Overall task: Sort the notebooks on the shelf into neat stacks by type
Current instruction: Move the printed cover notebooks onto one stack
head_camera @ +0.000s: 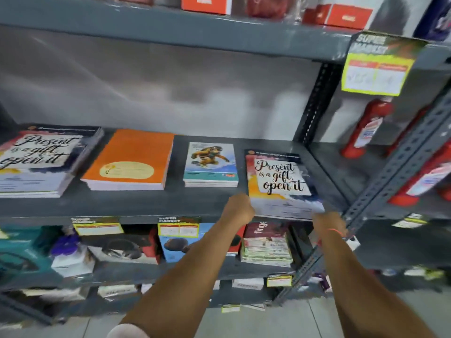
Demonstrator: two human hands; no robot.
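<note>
On the grey metal shelf (151, 203) lie four groups of notebooks. At far left is a tall stack with the "Present is a gift, open it" cover (36, 162). Beside it sits an orange stack (131, 162), then a small stack with a cartoon monkey cover (211, 164). At the right, a "Present is a gift" notebook (280, 184) lies tilted over the shelf's front edge. My left hand (240, 207) grips its lower left corner. My right hand (329, 223) holds its lower right corner from below.
A perforated grey upright (400, 167) stands just right of my right hand. Yellow price tags (98, 226) hang on the shelf's front lip. A lower shelf holds boxed goods and a stack of books (266, 247). Red bottles (368, 128) fill the bay to the right.
</note>
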